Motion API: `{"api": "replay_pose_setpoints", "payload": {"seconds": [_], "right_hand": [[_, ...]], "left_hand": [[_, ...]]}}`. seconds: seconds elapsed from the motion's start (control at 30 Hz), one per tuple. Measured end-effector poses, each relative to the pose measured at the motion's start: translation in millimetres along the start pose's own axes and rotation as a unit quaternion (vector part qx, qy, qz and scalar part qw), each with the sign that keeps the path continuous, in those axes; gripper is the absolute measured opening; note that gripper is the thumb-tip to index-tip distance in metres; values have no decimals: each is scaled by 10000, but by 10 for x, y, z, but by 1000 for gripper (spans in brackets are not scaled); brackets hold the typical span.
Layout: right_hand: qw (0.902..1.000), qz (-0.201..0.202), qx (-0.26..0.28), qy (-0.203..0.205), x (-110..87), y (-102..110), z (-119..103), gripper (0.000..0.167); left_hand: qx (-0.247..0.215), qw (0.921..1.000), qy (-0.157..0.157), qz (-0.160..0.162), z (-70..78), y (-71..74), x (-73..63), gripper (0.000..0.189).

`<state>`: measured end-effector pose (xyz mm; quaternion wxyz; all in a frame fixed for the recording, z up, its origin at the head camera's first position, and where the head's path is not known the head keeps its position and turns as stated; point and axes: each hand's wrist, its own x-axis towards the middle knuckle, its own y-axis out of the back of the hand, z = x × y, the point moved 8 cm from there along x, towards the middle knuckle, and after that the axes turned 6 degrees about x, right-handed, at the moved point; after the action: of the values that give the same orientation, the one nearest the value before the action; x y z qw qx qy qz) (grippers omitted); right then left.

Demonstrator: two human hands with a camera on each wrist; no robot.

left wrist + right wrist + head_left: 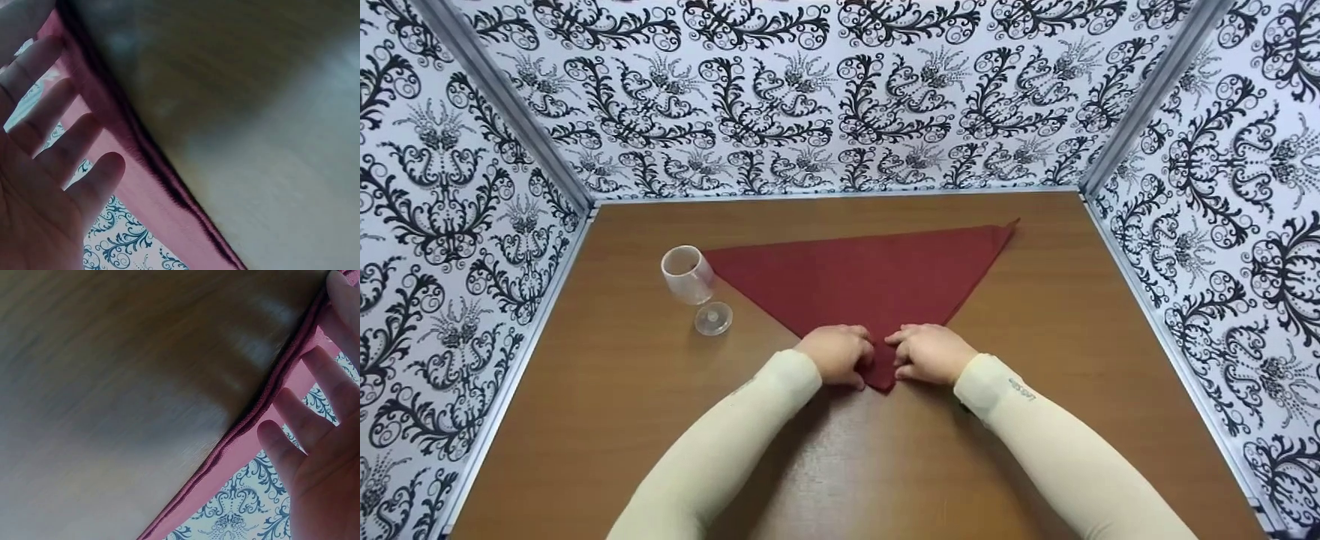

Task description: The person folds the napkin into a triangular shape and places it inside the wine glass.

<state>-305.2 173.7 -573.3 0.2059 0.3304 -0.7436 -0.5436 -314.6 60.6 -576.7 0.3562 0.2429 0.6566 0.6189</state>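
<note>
A dark red cloth napkin [855, 277], folded into a triangle, lies on the table with its long edge at the back and one corner toward the person. Near that corner, my left hand [838, 355] rests on the left edge. My right hand [931, 352] touches the opposite edge, a small gap from the left. In the left wrist view, spread, fairly straight fingers [84, 138] lie along the layered cloth edge [152, 157]. Similar extended fingers [289, 405] meet the layered edge [247, 416] in the right wrist view. The thumbs are partly out of frame.
A clear stemmed glass [688, 276] stands upright at the left, its bowl close to the napkin's left corner. Brown wooden table [1072, 360] surrounds the cloth. Patterned black-and-white panels [810, 97] enclose the back and both sides.
</note>
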Motion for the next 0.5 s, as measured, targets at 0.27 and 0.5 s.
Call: {"api": "replay_pose_setpoints", "payload": {"seconds": [0.27,0.5], "right_hand": [[9998,-55,-197,-13,16,-25,-59,27],[9985,-7,-536,88,30,-45,-168,32]], "left_hand": [[25,10000,61,16,11,-9,6,25],[-74,9999,37,132,-8,-16,6,20]]}}
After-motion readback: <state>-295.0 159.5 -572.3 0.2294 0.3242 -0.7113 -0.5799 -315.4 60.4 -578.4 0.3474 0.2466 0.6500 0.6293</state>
